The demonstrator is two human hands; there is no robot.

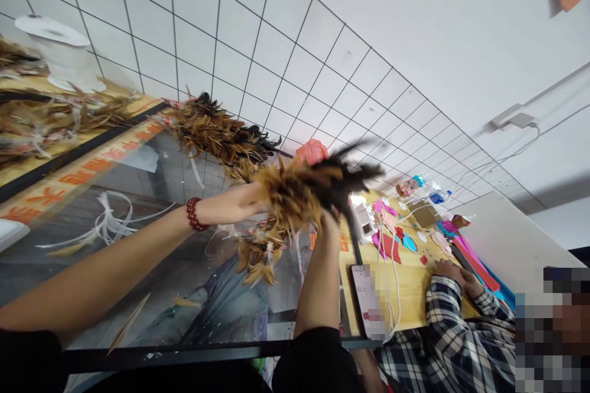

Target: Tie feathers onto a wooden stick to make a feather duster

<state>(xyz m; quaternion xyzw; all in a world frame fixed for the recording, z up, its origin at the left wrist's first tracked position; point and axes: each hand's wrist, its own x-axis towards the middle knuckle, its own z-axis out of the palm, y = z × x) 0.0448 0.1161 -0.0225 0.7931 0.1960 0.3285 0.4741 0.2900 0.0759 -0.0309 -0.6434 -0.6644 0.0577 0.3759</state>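
A bunch of brown and black feathers (pixel 295 193) is held up in front of me over a glass-topped table (pixel 184 264). My left hand (pixel 251 199), with a red bead bracelet (pixel 197 214) at the wrist, is closed on its left side, the fingertips buried in feathers. From below, my right hand (pixel 329 226) grips the darker end; plumes cover most of its fingers. Beneath hangs a smaller feather cluster (pixel 260 252); whether it joins the bunch I cannot tell. Behind lies a long feather strip (pixel 221 135) along the table's back.
White ties (pixel 108 221) and a loose feather (pixel 129 322) lie on the glass. More feather bundles (pixel 55 116) and a white spool (pixel 62 52) stand left. A wire grid (pixel 258 31) rises behind. At right are a phone (pixel 366 301), a power strip (pixel 364 221) and a seated person's hands (pixel 456 273).
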